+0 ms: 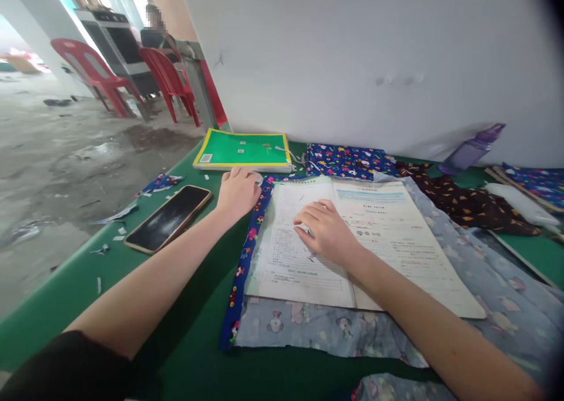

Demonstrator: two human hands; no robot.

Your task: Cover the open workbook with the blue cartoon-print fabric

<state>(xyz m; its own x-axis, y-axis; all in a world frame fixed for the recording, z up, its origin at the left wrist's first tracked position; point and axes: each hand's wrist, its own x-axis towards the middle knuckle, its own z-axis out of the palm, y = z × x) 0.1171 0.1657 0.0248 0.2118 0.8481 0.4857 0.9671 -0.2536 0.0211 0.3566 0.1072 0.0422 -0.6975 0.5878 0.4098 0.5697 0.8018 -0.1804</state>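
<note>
An open book (304, 272) with printed pages lies on grey cloth (308, 327) that has animal figures on it. Dark blue patterned cloth (240, 266) shows along the left side of the grey cloth. My left hand (240, 195) is at the book's upper left corner, fingers curled down, with a small round pale thing beside its thumb side that I cannot name. Over the middle of the pages rests my right hand (328, 231), fingers loosely bent and thumb apart, with nothing clearly held.
A phone (170, 219) and cloth scraps lie left on the green table (185, 307). Behind are a green book (242, 148) and folded blue cloth (350, 160). A purple bottle (469, 151) and brown cloth (467, 204) are at right. A person sits beyond, near red chairs (167, 75).
</note>
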